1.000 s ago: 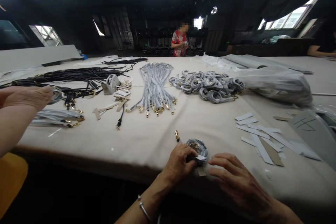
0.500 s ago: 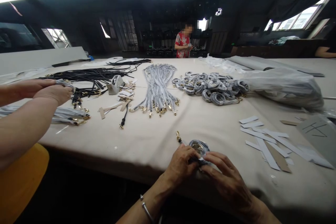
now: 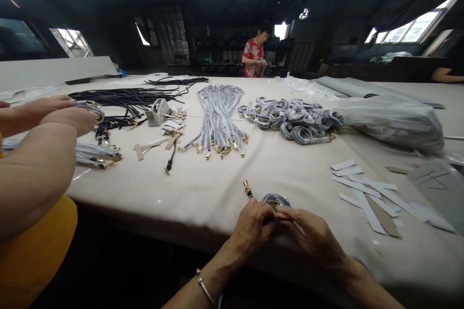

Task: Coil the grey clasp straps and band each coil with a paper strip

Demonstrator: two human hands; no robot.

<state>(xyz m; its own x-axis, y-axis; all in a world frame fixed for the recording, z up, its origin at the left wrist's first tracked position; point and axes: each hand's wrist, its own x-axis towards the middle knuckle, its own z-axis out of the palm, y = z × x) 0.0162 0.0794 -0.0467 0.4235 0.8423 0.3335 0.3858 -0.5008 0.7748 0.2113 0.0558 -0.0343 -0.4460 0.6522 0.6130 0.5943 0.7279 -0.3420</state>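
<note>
At the table's front edge lies a coiled strap (image 3: 277, 199) in clear-grey wrapping, with a gold clasp (image 3: 247, 186) sticking out to its left. My left hand (image 3: 254, 222) is closed around the near side of the coil. Beside it, my right hand (image 3: 308, 231) pinches at the same spot, thumb and fingers together near the left fingertips. Whatever is between the right fingers is hidden. Beyond my hands, a bundle of wrapped straight straps (image 3: 222, 120) with gold clasps spreads on the table, and a heap of coiled straps (image 3: 295, 118) lies to its right.
At left, a co-worker's hands (image 3: 72, 113) hold another coil. Black straps (image 3: 119, 99) and a tape dispenser (image 3: 158, 112) lie nearby. On the right are paper strips (image 3: 366, 198) and a plastic bag (image 3: 395, 118). A person in red (image 3: 253, 55) stands beyond the table.
My right fingers have drawn in from spread to a pinch close to my left hand. The coil stays in about the same place. The co-worker's arms have shifted slightly.
</note>
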